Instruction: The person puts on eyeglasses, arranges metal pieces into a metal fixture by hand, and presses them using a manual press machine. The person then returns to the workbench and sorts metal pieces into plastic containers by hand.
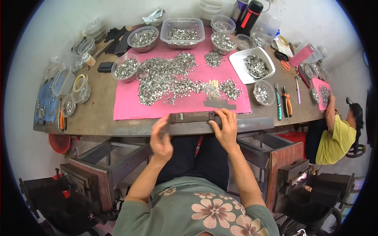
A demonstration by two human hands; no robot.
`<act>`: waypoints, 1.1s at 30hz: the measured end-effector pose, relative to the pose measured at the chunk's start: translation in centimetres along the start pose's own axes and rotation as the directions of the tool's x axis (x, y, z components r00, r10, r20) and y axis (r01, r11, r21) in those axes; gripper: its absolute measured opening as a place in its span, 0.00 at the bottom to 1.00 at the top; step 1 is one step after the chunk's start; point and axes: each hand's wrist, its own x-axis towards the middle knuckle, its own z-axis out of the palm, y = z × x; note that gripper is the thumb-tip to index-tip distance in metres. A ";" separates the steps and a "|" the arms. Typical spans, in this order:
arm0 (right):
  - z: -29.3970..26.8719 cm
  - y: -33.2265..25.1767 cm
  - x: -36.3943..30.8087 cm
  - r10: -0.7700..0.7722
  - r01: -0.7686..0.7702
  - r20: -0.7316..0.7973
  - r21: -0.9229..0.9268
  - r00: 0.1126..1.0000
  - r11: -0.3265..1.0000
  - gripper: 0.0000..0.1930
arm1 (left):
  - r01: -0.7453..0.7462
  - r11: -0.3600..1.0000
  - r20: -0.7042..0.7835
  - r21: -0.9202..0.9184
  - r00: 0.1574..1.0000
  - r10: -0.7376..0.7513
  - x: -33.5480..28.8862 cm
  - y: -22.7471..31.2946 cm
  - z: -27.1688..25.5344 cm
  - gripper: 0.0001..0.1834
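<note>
A long dark bar-shaped fixture [193,116] with a row of small slots along its top lies at the table's front edge, a small silvery bit showing near its left end. My right hand [225,130] grips its right end, thumb in front and fingers over the top. At the left end, my left hand [161,139] is closed round a dark flat piece [165,128], blurred; whether it is joined to the fixture I cannot tell. Beyond, on a pink mat [128,103], a wide heap of small silvery metal parts [157,80] is spread.
Tubs of metal parts [183,34] and a white tray [238,65] stand behind. A dark strip [219,104] lies on the mat. To the right are a green-handled tool [278,103] and orange-handled pliers [288,103]. A co-worker in a yellow shirt [335,141] sits at far right.
</note>
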 end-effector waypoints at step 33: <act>-2.6 2.9 8.8 -0.489 0.490 0.057 -0.015 0.870 0.871 0.09 | -0.129 0.854 0.309 0.505 0.950 -0.039 2.8 -1.1 1.2 0.30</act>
